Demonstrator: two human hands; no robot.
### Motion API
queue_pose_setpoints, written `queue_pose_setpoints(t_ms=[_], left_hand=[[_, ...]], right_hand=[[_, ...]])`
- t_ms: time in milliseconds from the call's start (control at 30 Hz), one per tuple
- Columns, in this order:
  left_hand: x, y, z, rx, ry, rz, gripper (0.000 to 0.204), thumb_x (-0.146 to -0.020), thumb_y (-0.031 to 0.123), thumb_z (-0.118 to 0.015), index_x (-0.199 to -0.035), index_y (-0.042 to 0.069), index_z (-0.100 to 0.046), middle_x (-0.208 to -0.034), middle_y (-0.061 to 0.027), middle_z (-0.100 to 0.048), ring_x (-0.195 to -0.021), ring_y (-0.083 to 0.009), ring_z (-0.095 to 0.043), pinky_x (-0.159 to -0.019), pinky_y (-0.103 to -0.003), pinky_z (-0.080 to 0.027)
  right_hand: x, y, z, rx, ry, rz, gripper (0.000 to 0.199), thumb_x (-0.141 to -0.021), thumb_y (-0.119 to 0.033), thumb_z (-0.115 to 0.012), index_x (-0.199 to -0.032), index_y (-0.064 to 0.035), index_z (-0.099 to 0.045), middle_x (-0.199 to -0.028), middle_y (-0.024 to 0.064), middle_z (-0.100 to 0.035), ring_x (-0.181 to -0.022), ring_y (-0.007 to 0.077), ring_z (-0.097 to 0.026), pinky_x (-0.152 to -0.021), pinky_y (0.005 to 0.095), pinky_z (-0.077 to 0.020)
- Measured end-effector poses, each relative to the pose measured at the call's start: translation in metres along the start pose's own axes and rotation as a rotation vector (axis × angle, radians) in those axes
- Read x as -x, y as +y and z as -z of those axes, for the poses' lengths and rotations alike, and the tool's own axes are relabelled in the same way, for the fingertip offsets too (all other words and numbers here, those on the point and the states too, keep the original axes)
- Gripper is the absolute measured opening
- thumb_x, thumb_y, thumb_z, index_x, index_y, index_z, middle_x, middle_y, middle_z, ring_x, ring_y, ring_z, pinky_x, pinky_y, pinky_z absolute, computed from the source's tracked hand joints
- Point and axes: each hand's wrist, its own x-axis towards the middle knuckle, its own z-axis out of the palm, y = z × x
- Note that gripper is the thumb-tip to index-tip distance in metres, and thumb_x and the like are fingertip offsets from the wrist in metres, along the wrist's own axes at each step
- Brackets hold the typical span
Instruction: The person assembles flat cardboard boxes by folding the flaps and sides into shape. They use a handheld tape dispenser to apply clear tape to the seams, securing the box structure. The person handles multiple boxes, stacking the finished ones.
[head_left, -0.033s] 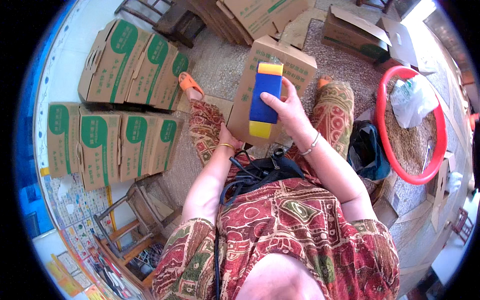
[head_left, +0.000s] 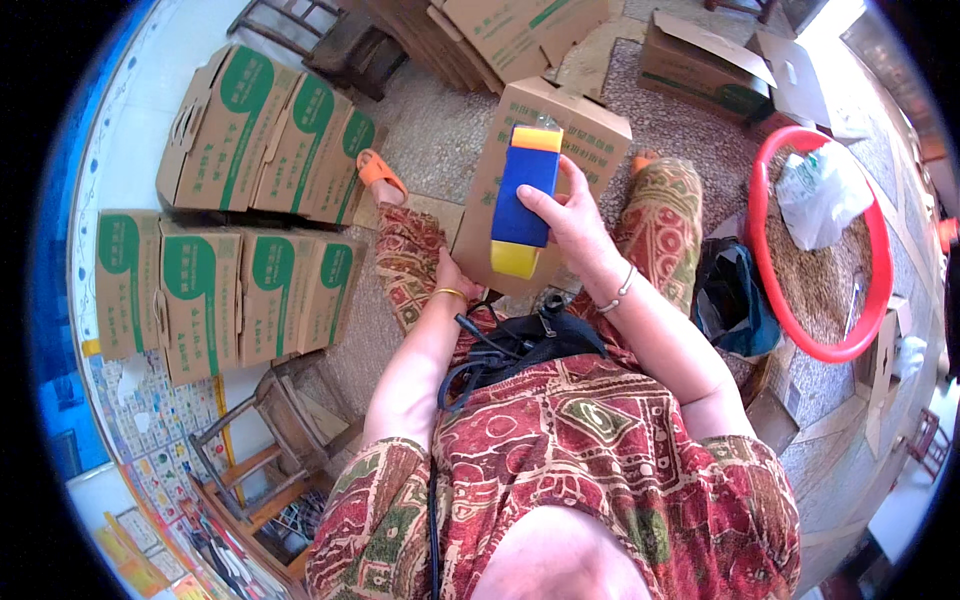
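A brown cardboard box (head_left: 476,222) with green print stands tilted between my knees. My left hand (head_left: 456,274) grips its near left edge, the fingertips partly hidden behind the board. In my right hand (head_left: 572,220) is a blue tape dispenser (head_left: 524,190) with an orange far end and a yellow near end. My thumb lies across its blue face, and the other fingers go round its right side. A bit of clear film shows at the dispenser's far end. The dispenser is over the box's upper face; whether it touches the board I cannot tell.
Green-printed boxes (head_left: 205,290) are stacked in two rows on the left. Flattened cardboard (head_left: 520,35) leans at the back. Open boxes (head_left: 705,70) lie at the far right. A red-rimmed basin (head_left: 765,250) of grain holds a white plastic bag (head_left: 825,195). A wooden chair (head_left: 262,425) stands near left.
The tape dispenser in my right hand has shifted slightly left and toward me over the box. My left hand keeps its hold on the box edge.
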Motion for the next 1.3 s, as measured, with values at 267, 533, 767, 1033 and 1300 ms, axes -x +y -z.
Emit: queue_pose_setpoints(t_ms=[267, 533, 767, 1033, 1300], left_hand=[[0.003, 0.012, 0.013, -0.195, 0.031, -0.060, 0.063, -0.091, 0.059, -0.028, -0.129, 0.011, -0.042, -0.129, -0.0093, -0.048, -0.116, -0.0300, -0.048, -0.087, -0.054, -0.043], [0.041, 0.004, -0.007, -0.432, -0.113, -0.150, 0.060, -0.092, 0.057, -0.029, -0.128, 0.012, -0.043, -0.131, -0.0091, -0.047, -0.112, -0.0310, -0.050, -0.084, -0.053, -0.043], [0.063, 0.039, -0.021, -0.407, 0.026, 0.033, 0.067, -0.086, 0.051, -0.048, -0.127, 0.000, -0.039, -0.119, -0.0215, -0.050, -0.108, -0.0346, -0.048, -0.094, -0.050, -0.037], [0.117, 0.064, -0.065, -0.640, -0.041, -0.348, 0.058, -0.086, 0.047, -0.052, -0.128, 0.008, -0.043, -0.116, -0.0130, -0.050, -0.104, -0.0251, -0.048, -0.094, -0.034, -0.035], [0.178, 0.019, -0.162, -0.862, -0.590, -0.480, 0.052, -0.091, 0.037, -0.052, -0.127, -0.001, -0.044, -0.118, -0.0110, -0.055, -0.106, -0.0175, -0.055, -0.093, -0.031, -0.042]], right_hand=[[0.014, 0.002, 0.000, -0.252, 0.009, -0.129, 0.091, -0.077, -0.018, -0.072, -0.141, -0.0056, -0.008, -0.119, 0.0134, -0.050, -0.099, 0.0208, -0.059, -0.075, 0.0334, -0.0524], [0.021, 0.001, 0.012, -0.325, -0.001, -0.029, 0.089, -0.078, -0.021, -0.071, -0.141, -0.0034, -0.010, -0.117, 0.0135, -0.052, -0.096, 0.0193, -0.060, -0.063, 0.0274, -0.0501], [0.010, 0.018, 0.018, -0.369, 0.014, 0.028, 0.093, -0.073, -0.026, -0.075, -0.140, -0.0053, -0.013, -0.097, 0.0088, -0.058, -0.083, 0.0140, -0.058, -0.057, 0.0222, -0.0437], [0.006, 0.015, 0.015, -0.419, 0.017, -0.006, 0.091, -0.073, -0.017, -0.075, -0.138, -0.0009, -0.012, -0.098, 0.0128, -0.058, -0.082, 0.0165, -0.060, -0.068, 0.0267, -0.0495], [0.001, 0.015, 0.011, -0.371, 0.004, -0.015, 0.096, -0.072, -0.023, -0.076, -0.139, -0.0007, -0.012, -0.107, 0.0147, -0.054, -0.095, 0.0192, -0.057, -0.074, 0.0298, -0.0494]])
